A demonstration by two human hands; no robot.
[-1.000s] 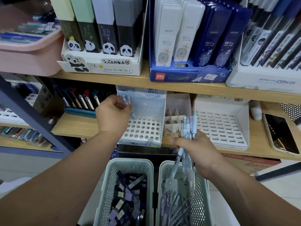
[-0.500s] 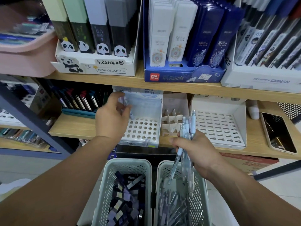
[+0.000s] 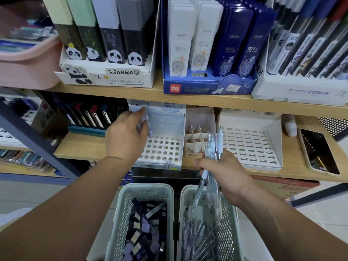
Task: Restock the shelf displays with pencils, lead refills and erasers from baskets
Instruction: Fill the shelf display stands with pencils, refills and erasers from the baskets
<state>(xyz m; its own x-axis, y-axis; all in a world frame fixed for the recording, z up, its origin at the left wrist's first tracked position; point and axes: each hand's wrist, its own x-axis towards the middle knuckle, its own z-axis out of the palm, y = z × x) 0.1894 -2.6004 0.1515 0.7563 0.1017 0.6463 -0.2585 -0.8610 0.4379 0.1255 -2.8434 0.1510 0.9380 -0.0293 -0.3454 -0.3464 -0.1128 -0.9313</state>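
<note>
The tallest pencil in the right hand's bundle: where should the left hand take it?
Pinch its top end, from above and the left. The tallest pencil stands nearly upright, clear above the bundle; its lower barrel is wrapped by the right hand. The left hand holds a single pencil.

Low headroom, I note: upper shelf board (image 3: 188, 102) overhangs back of holed tray (image 3: 163, 149). Left hand (image 3: 126, 136), pinching pencil (image 3: 146, 127), fills tray's back-left corner; front and right holes reachable. Right hand (image 3: 226, 174) gripping pencil bundle (image 3: 212, 147) blocks front of divider box (image 3: 195, 136). Slotted tray (image 3: 250, 146) open from front. Phone (image 3: 320, 151) takes shelf's right end. Baskets (image 3: 146, 187) crowd space under shelf edge.
</note>
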